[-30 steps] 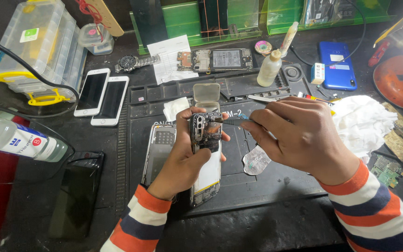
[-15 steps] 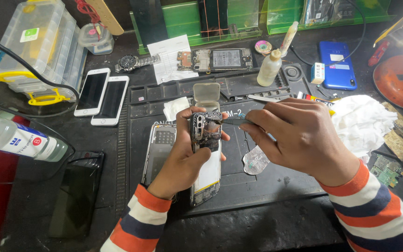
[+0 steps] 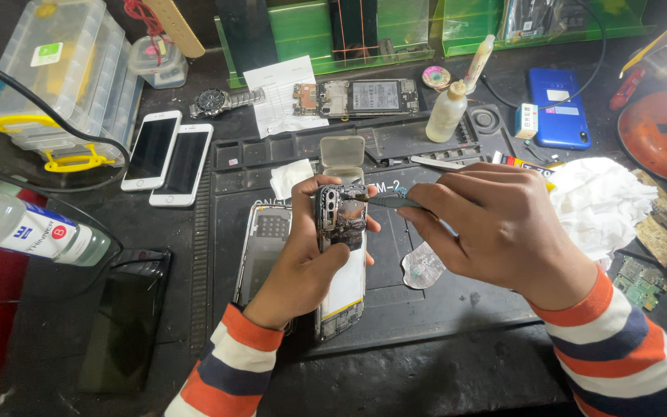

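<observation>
Little had moved since the earlier frames: my right hand [image 3: 503, 232] had drawn only a touch nearer the phone, and the rest lay as before. My left hand [image 3: 310, 255] was wrapped around an opened phone [image 3: 341, 262] with its back cover off, holding it tilted up above the dark work mat [image 3: 441, 301] on the counter [image 3: 55, 340], thumb across the middle of its exposed insides. My right hand was pinched shut on a thin tool [image 3: 391, 202], whose tip met the phone's upper edge just beside the camera block.

Under the left hand lay a second phone frame [image 3: 260, 247], flat on the mat. A small grey case [image 3: 343, 150] stood open just beyond the held phone, with a scrap of white tissue [image 3: 291, 176] to its left. Crumpled white cloth [image 3: 600, 201] sat near my right hand. Two white phones [image 3: 167, 158] lay side by side at the left, well apart from my hands, near a clear parts box [image 3: 55, 77]. Further back lay a wristwatch [image 3: 221, 100], a stripped phone board [image 3: 357, 98], a small squeeze bottle [image 3: 448, 112] and a blue phone [image 3: 557, 108].
</observation>
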